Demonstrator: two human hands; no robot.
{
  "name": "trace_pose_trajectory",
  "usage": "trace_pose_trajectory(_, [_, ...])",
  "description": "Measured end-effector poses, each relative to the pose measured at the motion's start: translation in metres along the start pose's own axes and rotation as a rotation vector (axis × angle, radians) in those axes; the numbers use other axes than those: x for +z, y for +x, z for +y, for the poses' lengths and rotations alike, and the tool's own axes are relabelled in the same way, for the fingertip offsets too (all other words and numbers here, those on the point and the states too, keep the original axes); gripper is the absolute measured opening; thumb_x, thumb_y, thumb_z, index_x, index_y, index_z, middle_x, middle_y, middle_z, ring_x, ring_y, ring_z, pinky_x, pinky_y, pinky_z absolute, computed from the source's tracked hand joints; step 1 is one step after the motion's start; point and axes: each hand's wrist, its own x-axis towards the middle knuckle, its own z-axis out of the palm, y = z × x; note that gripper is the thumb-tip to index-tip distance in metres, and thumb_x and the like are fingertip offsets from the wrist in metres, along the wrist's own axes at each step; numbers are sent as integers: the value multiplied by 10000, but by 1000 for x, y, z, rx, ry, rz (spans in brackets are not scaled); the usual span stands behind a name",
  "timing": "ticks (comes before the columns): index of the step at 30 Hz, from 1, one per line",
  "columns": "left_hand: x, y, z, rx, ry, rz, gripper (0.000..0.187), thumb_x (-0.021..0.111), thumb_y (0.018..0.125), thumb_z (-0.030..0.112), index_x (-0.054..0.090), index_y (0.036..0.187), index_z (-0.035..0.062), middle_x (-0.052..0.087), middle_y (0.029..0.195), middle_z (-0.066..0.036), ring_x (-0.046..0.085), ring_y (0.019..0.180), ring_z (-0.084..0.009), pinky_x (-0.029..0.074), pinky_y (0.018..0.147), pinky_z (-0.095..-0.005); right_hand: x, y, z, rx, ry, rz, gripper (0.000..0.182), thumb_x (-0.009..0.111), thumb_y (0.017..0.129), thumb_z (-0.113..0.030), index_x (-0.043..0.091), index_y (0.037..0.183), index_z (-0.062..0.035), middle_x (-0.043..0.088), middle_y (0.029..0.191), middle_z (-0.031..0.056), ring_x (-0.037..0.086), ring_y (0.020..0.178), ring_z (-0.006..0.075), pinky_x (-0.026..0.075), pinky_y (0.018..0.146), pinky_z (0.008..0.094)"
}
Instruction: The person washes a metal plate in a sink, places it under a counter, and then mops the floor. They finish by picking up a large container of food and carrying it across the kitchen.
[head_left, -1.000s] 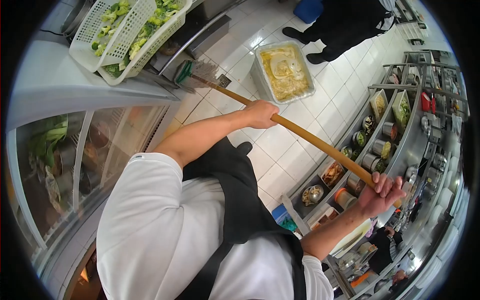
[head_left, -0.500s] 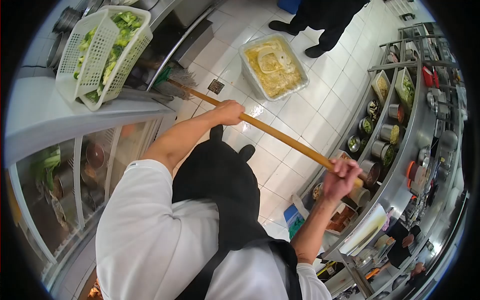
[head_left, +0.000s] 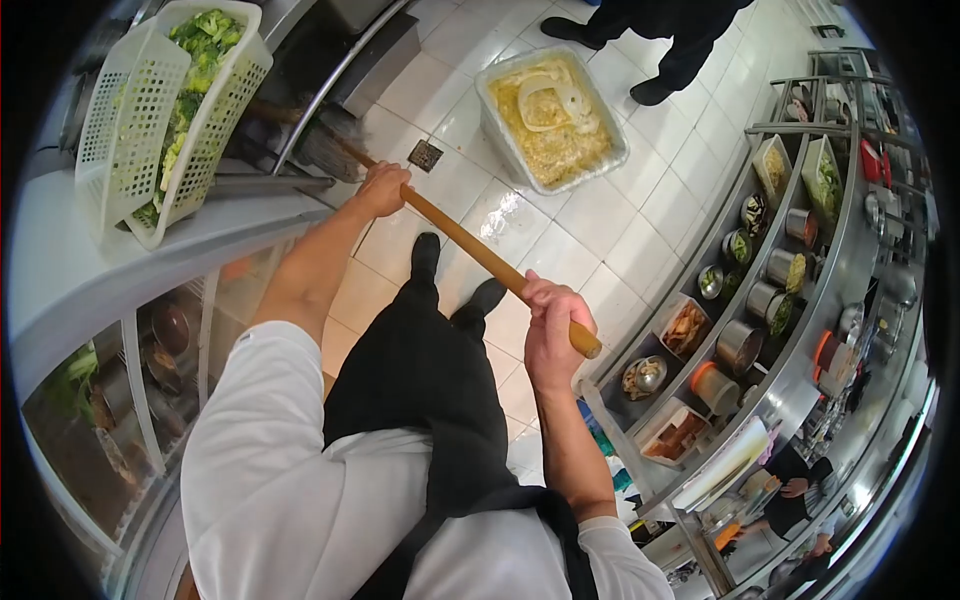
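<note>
A mop's wooden handle (head_left: 462, 240) runs slantwise in front of my body. My left hand (head_left: 383, 190) is wrapped round it low down, not far from the grey strands of the mop head (head_left: 335, 152). Close to the handle's upper end, my right hand (head_left: 558, 315) grips it, with the rounded tip sticking out past the fingers. The mop head is blurred and lies partly in shadow beneath the steel counter on the left. Beside it, a square drain (head_left: 425, 155) is set in the white tiled floor (head_left: 505, 215), which shines as if wet.
Ahead on the floor stands a large tub (head_left: 490, 105) of yellowish food with a pale container in it. A person in dark trousers (head_left: 690, 50) stands behind it. White baskets of greens (head_left: 215, 110) sit at left. Food pans and a steel counter (head_left: 800, 370) line the right.
Both hands have shifted left with the mop, and the handle's upper end has come in from the right-hand counter towards my body. The mop head has slid further left, under the counter.
</note>
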Motion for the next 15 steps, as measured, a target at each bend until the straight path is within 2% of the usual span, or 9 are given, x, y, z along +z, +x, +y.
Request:
trace_pose_trajectory(3, [8,-4,1,55,41,-134,89,574,803,129,607,791,46,612,897,-167,544,946,-376,410,867,-481,2,-20,-13,35,-24,53,210,511,974,-131,544,817,4,583,804,95,587,850,230,416,1003,527])
trace_pose_trajectory(7, [8,-16,7,166,20,-149,211,592,847,237,568,741,57,591,871,-159,532,903,-374,408,839,-467,13,-35,-44,34,-77,90,211,519,974,-148,548,828,2,577,795,89,590,852,228,419,998,527])
trace_pose_trajectory(13, [-2,-24,46,221,-78,-218,135,602,771,174,554,715,60,585,821,-161,545,887,-381,413,815,-470,14,-48,-92,6,-177,81,242,524,973,-192,556,825,-3,574,765,80,607,841,233,431,981,542])
trace_pose_trajectory(15, [-5,-29,57,225,-86,-242,134,648,740,188,587,737,68,617,845,-162,567,910,-393,434,823,-480,11,-57,-105,8,-221,63,243,525,972,-191,558,824,-1,576,764,82,611,846,234,436,976,540])
